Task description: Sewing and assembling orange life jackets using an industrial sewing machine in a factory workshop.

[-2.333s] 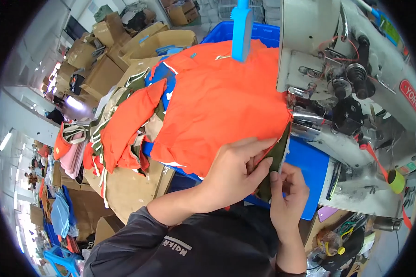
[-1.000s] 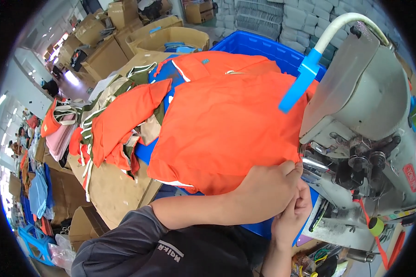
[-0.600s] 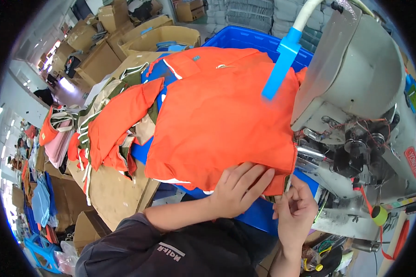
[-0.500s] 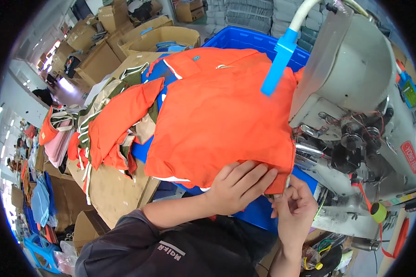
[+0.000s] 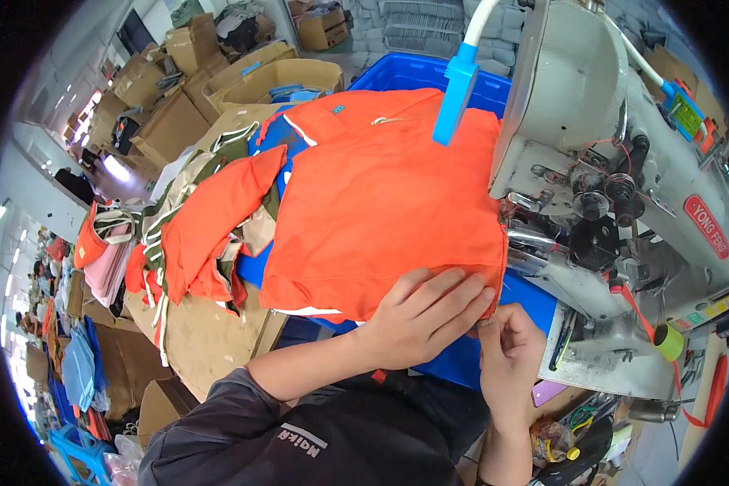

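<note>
A large orange cloth piece (image 5: 381, 219) lies spread on the blue tabletop (image 5: 454, 368), its right edge running beside the metal parts of a sewing machine (image 5: 607, 186). My left hand (image 5: 421, 316) rests flat over the cloth's near right part, fingers stretched and side by side; its thumb is hidden. At the near right corner my right hand (image 5: 510, 348) is closed, pinching the cloth's edge between thumb and fingers. A white edge shows along the cloth's near left side.
On the left, orange, green and beige cloth pieces (image 5: 211, 219) with white trim lie heaped on a wooden board (image 5: 211, 332). A blue device (image 5: 457, 97) hangs above the cloth. Behind stand a blue crate (image 5: 494, 85) and cardboard boxes (image 5: 300, 77).
My view has shifted slightly, so the machine appears further left. The cloth's near right corner, which stuck out between my hands, now lies mostly under my left fingers, with my right hand still pinching there.
</note>
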